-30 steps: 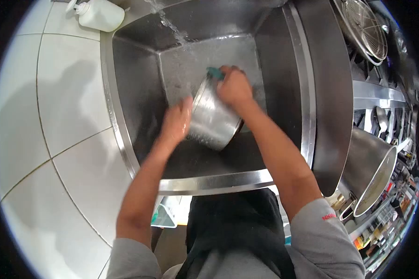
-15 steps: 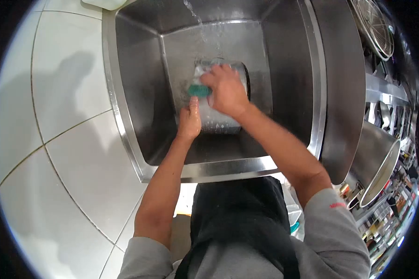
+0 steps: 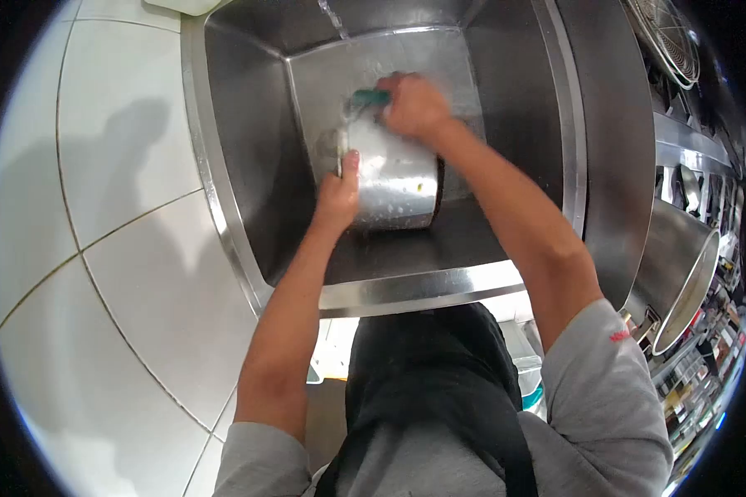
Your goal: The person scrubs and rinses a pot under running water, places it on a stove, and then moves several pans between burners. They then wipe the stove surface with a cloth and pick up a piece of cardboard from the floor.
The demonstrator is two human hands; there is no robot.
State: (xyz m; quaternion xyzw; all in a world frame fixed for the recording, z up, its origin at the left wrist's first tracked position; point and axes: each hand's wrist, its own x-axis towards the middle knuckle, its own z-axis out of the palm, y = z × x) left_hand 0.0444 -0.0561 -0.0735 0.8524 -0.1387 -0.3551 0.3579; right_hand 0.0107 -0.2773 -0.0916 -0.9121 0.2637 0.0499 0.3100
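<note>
Wet steel could slip from my left hand (image 3: 337, 199), which grips the pot (image 3: 394, 178) near its rim, thumb along the outside: too hard a push on that slick curve might roll it. My right hand (image 3: 419, 106), blurred, clasps a green scrubber (image 3: 371, 98) against the pot's far side; damp fingers could lose it. Just right of my left hand the pot lies on its side, a smooth, shiny cylinder flecked with pale spots, inside the duller, straight-walled metal sink (image 3: 518, 108).
</note>
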